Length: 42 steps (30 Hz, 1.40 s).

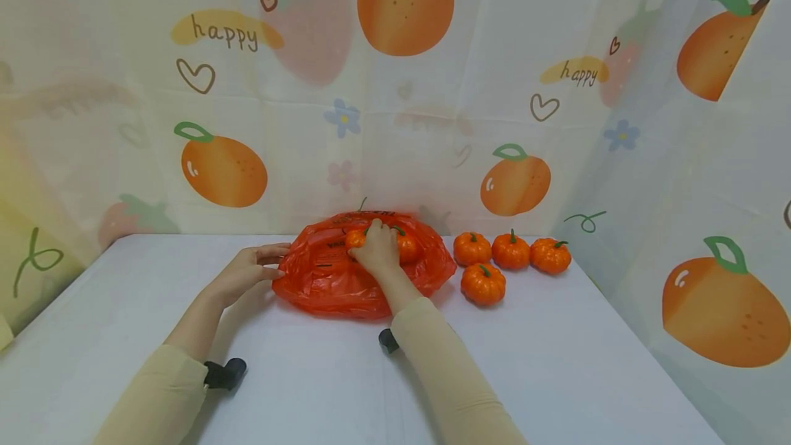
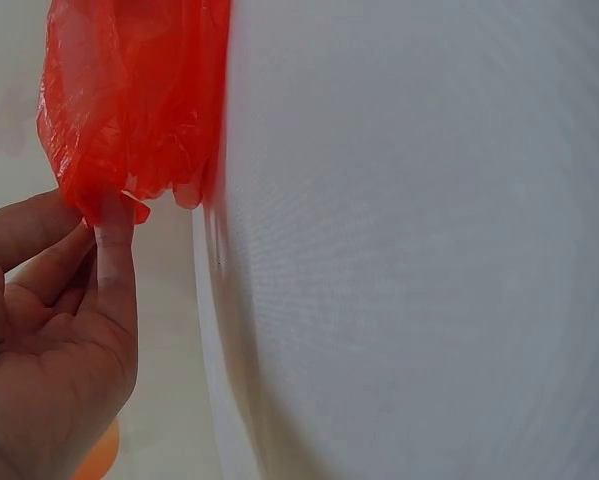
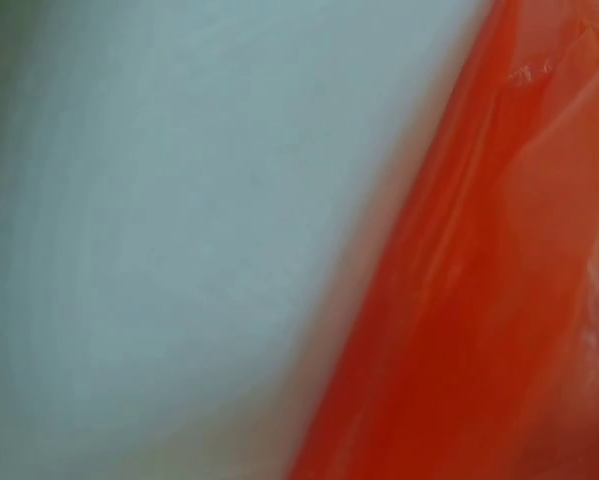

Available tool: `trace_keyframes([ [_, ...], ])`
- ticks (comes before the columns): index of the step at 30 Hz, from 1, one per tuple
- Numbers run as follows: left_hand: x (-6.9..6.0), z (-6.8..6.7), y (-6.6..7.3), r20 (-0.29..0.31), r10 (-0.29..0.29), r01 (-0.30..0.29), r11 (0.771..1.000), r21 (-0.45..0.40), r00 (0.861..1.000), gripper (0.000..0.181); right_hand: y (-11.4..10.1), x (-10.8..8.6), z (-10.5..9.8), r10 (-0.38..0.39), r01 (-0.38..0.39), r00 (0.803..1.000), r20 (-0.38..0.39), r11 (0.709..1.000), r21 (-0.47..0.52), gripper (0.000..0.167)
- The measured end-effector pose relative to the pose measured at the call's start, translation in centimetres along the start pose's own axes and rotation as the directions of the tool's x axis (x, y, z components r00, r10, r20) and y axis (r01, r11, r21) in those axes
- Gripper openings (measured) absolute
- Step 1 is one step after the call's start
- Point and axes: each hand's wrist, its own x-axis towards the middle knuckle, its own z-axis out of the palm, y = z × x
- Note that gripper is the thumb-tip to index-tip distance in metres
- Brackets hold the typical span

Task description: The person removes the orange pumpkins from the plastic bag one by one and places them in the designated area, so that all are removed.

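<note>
The bag (image 1: 327, 287) lies on the counter (image 1: 568, 369), near its back edge, with two pumpkins (image 1: 408, 247) partly visible inside the spread film. The left hand (image 1: 250, 270) pinches the bag's left rim between thumb and fingers. The right hand (image 1: 378, 250) reaches over the front of the bag to those two; its fingertips are partly hidden, so whether it grasps one I cannot tell.

The bag looks thin, light and slick; it probably slides and crumples easily, and a hard pull on one spot could tear it. A gathered fold of the rim seems the safest hold. The pumpkins, glossy and ribbed, are likely light and fairly firm, but smooth enough to slip or roll. Fingers spread round the sides, set in the grooves, should serve better than lifting by the green stem (image 1: 485, 270), which may be weak.

Four more pumpkins (image 1: 484, 287) sit to the right, three along the back and one in front, the nearest just beside the bag. The patterned cloth (image 1: 402, 136) rises close behind, limiting rearward movement. The easier room is in front and to the left.
</note>
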Motion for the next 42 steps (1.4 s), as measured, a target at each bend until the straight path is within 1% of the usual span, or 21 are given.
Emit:
trace_keyframes([
  [3,-0.06,0.02,0.01,0.002,-0.004,0.004,1.000,-0.008,1.000,0.053,-0.03,0.01,0.10,-0.001,0.001,1.000,-0.005,1.000,0.008,0.069],
  [10,-0.13,-0.01,-0.01,0.002,0.000,0.000,1.000,-0.012,1.000,0.053,-0.03,-0.03,0.13,-0.001,0.000,1.000,0.012,1.000,0.019,0.071],
  [18,-0.02,-0.12,-0.16,0.001,0.004,-0.004,1.000,-0.001,1.000,0.053,-0.03,-0.28,-0.03,-0.030,0.029,0.998,0.046,0.999,0.015,0.069],
  [25,0.01,0.04,-0.17,0.004,-0.013,0.013,1.000,-0.013,1.000,0.054,0.13,-0.36,0.05,-0.044,0.043,0.997,0.057,0.999,0.018,0.068],
  [32,0.17,0.05,-0.20,0.008,-0.007,0.007,1.000,-0.008,1.000,0.054,0.14,-0.49,-0.15,-0.033,0.030,0.997,0.074,0.999,0.045,0.068],
  [36,0.14,0.04,-0.06,0.008,-0.015,0.015,1.000,-0.002,1.000,0.054,0.02,-0.58,-0.42,-0.047,0.043,0.996,0.074,0.997,0.060,0.069],
  [42,0.09,0.01,0.05,0.003,-0.020,0.020,1.000,-0.001,1.000,0.053,-0.03,-0.68,-0.84,-0.090,0.085,0.994,0.068,0.994,0.067,0.070],
])
